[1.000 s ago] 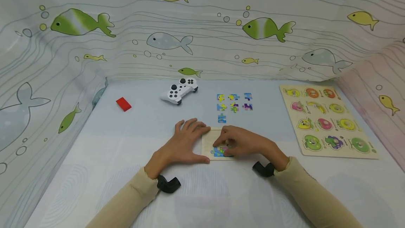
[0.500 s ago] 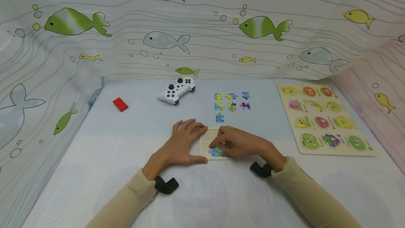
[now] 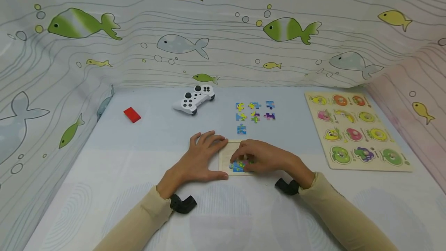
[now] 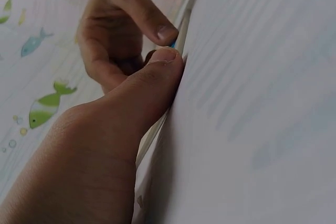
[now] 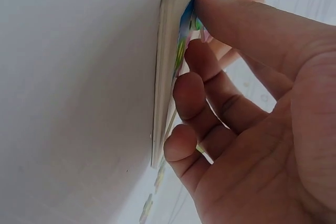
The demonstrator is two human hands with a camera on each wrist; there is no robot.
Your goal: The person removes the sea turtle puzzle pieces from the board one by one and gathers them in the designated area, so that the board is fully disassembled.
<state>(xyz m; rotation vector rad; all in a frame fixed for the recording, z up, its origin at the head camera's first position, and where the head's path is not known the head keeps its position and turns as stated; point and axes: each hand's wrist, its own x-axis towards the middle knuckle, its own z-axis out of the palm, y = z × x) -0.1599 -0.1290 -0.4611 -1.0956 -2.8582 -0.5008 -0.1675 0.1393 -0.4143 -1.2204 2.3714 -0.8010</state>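
Note:
In the head view a small pale wooden puzzle tray lies on the cloth, with joined blue, green and pink puzzle pieces along its lower side. My left hand spreads over the tray's left edge, fingertips at the top corner, thumb at the bottom one. Bent over the pieces, my right hand has its thumb and index finger on a puzzle piece. The right wrist view shows that thumb pressing the blue printed face while the other fingers curl near the tray's side. My right hand hides part of the tray.
Several loose puzzle pieces lie in short rows behind the tray. A white game controller and a red block are at the back left. On the right lies a wooden fruit puzzle board. Fish-printed cloth walls rise behind and beside.
The head view has shifted slightly. My right fingers have made small movements over the pieces in the tray; my left hand keeps its place at the tray's edge.

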